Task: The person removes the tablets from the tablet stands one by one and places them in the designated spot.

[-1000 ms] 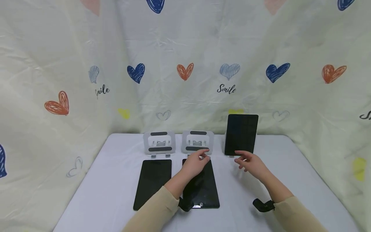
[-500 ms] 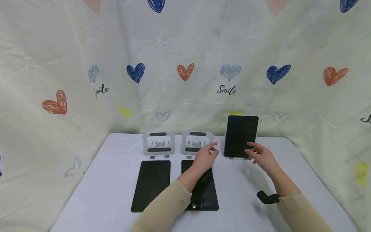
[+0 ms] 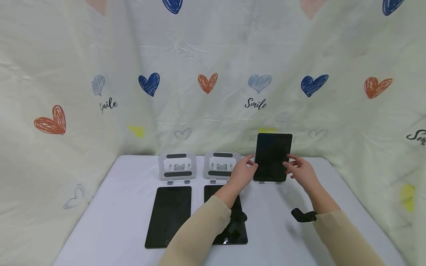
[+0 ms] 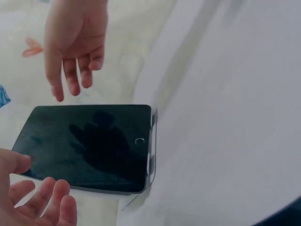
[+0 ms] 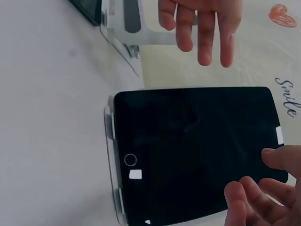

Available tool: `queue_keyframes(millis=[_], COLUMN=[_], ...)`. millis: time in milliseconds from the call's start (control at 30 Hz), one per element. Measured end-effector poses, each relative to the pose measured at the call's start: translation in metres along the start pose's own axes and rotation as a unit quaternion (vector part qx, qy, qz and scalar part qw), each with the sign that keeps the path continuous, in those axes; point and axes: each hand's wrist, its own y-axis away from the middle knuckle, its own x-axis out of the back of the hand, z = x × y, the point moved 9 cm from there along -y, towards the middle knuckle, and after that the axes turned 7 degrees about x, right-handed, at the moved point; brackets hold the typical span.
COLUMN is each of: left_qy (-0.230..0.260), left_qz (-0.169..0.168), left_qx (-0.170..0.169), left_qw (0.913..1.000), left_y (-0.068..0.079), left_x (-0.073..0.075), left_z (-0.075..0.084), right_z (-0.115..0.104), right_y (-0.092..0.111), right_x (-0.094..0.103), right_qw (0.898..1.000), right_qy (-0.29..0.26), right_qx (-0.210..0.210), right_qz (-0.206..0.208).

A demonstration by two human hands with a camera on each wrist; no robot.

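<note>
A black tablet (image 3: pixel 273 157) leans upright on a stand at the table's right rear, its lower edge on the stand's ledge (image 5: pixel 110 165). The left hand (image 3: pixel 242 174) is at the tablet's left edge, thumb and fingers loosely bent and spread. At the opposite edge, the right hand (image 3: pixel 300 173) has its thumb and fingers apart, overlapping the screen's border. In the left wrist view, the left thumb (image 4: pixel 19 163) overlaps the tablet's side. The right thumb (image 5: pixel 275 157) lies over the tablet's upper part in the right wrist view. Neither hand's fingers are curled round it.
Two white stands with dark pads, a left stand (image 3: pixel 178 174) and a middle stand (image 3: pixel 219 173), stand along the back. Before them lie a left tablet (image 3: pixel 169 214) and a middle tablet (image 3: pixel 213 191), partly hidden by the left arm. A heart-print curtain (image 3: pixel 213 122) hangs behind.
The left hand has moved right, from over the middle tablet to the upright tablet's left edge. The right hand has shifted right and up to its right edge.
</note>
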Motion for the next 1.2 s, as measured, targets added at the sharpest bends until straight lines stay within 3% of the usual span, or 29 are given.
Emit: queue_keyframes(millis=[400,833,1200], left_qy=[0.010,-0.003,-0.016], left_qz=[-0.011,-0.010,0.045], left_qx=[0.009,0.012,-0.033], left_qw=[0.9999,0.9999,0.9983], left_y=[-0.022,-0.025,-0.025], left_x=[-0.005,-0.012,-0.009], left_z=[0.003,0.010,0.010], right_z=[0.008,0.024,0.030], right_y=[-0.020,-0.028,-0.028], right_x=[0.009,0.000,0.001], right_qw=[0.999,0.998,0.998], right_qy=[0.027,0.047,0.045], right_qx=[-0.026,-0.021,0.012], right_qz=[0.021,0.020,0.046])
